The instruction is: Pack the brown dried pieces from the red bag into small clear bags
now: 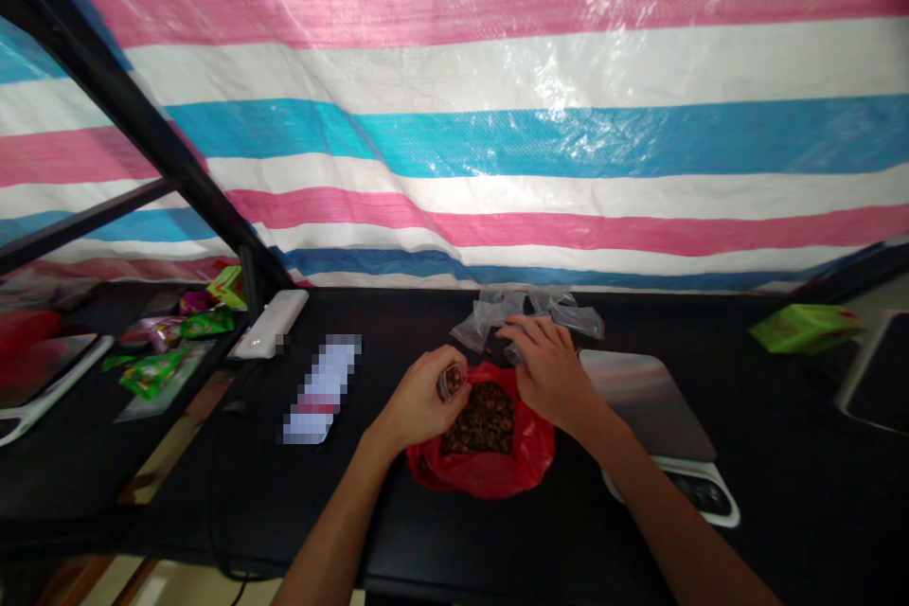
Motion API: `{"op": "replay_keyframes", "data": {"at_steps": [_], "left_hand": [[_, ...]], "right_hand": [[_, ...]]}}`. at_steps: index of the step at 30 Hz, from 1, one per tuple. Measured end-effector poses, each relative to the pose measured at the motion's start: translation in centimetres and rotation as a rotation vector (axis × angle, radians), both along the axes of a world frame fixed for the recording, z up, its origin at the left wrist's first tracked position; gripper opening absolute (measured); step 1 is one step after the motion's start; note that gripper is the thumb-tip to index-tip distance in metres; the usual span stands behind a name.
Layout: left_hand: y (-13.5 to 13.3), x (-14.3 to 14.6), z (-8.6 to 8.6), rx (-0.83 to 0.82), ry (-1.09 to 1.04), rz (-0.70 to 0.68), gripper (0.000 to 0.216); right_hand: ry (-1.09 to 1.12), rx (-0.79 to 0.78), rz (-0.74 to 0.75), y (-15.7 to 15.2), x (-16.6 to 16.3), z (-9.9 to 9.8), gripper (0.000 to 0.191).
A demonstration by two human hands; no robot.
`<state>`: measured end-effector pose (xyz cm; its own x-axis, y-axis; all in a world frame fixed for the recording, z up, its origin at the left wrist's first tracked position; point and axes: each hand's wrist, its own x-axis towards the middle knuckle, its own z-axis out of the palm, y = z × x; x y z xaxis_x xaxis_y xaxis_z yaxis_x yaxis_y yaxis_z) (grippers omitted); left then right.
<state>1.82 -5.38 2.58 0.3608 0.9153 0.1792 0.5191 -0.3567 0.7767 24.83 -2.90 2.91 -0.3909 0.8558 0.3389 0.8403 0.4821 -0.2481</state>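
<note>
A red plastic bag [490, 469] lies open on the black table [355, 511] and holds small brown pieces [483, 417]. My left hand [418, 402] is closed around a small clear container [452, 381] with brown pieces in it, just above the bag's left rim. My right hand [543, 369] rests at the bag's far right edge, fingers bent over a clear plastic bag [515, 352], gripping its edge. More clear plastic bags [525, 311] lie in a heap just behind my right hand.
A flat scale with a steel plate [643, 402] sits right of the red bag. A white box [274, 322] and a blurred card [323, 388] lie to the left. Green snack packets [160, 365] lie far left, a green box [806, 327] far right. A striped tarp [497, 114] hangs behind.
</note>
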Motion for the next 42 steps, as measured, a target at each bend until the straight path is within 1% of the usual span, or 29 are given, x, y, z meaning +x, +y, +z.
{"op": "replay_keyframes", "data": {"at_steps": [3, 5, 10, 12, 14, 17, 19, 21, 23, 25, 27, 29, 31, 33, 35, 36, 38, 40, 42], "left_hand": [[0.0, 0.0, 0.0, 0.045, -0.001, 0.018, 0.012], [0.1, 0.0, -0.1, 0.079, 0.008, 0.056, 0.01], [0.5, -0.4, -0.2, 0.145, 0.043, 0.136, 0.003], [0.6, -0.5, -0.3, 0.143, 0.043, 0.159, 0.005], [0.7, -0.6, -0.5, 0.127, 0.044, 0.183, 0.01], [0.8, -0.5, -1.0, 0.099, 0.05, 0.206, 0.016], [0.9, -0.4, -1.4, 0.092, 0.056, 0.223, 0.022], [1.0, -0.3, -1.6, 0.089, 0.065, 0.233, 0.028], [0.9, -0.2, -1.7, 0.082, 0.072, 0.221, 0.032], [0.7, -0.1, -1.6, 0.08, 0.073, 0.19, 0.031], [0.6, 0.1, -1.5, 0.084, 0.063, 0.17, 0.029], [0.5, 0.3, -1.5, 0.072, 0.027, 0.183, 0.029], [0.6, 0.3, -1.6, 0.031, -0.065, 0.243, 0.032], [0.8, 0.2, -1.8, -0.01, -0.213, 0.352, 0.032], [1.2, 0.0, -2.0, -0.022, -0.358, 0.477, 0.03], [1.4, -0.2, -2.1, -0.018, -0.411, 0.524, 0.03], [1.7, -0.5, -2.2, 0.005, -0.473, 0.567, 0.033], [1.8, -0.7, -2.2, 0.045, -0.497, 0.554, 0.045], [1.8, -0.7, -1.9, 0.073, -0.485, 0.486, 0.048]], "right_hand": [[0.002, 0.007, 0.04, -0.3, -0.9, 0.0, 0.027], [-0.027, 0.0, 0.068, -0.4, -1.3, -0.3, 0.02], [-0.062, -0.018, 0.106, -0.3, -1.2, -1.2, 0.024], [-0.046, -0.014, 0.102, -0.1, -1.0, -1.2, 0.024], [-0.011, 0.003, 0.096, 0.0, -0.7, -0.8, 0.024], [0.083, 0.054, 0.104, 0.0, -0.4, 0.4, 0.026], [0.155, 0.083, 0.146, -0.3, -0.5, 1.1, 0.028], [0.201, 0.081, 0.216, -0.9, -1.0, 1.4, 0.03], [0.207, 0.052, 0.298, -1.5, -1.7, 1.3, 0.031], [0.202, 0.029, 0.378, -1.9, -2.3, 1.0, 0.034], [0.215, 0.026, 0.416, -1.8, -2.4, 1.0, 0.036], [0.235, 0.035, 0.387, -1.3, -1.7, 1.2, 0.04], [0.223, 0.034, 0.318, -0.5, -0.2, 1.5, 0.05], [0.159, 0.023, 0.258, 0.3, 1.5, 1.5, 0.058], [0.08, 0.008, 0.207, 1.0, 2.8, 1.0, 0.06], [0.043, -0.003, 0.199, 1.3, 3.2, 0.6, 0.06], [-0.008, -0.023, 0.188, 1.6, 3.6, -0.3, 0.054], [-0.02, -0.029, 0.164, 1.9, 3.5, -0.8, 0.044], [0.001, -0.017, 0.139, 1.9, 3.4, -0.7, 0.036]]}}
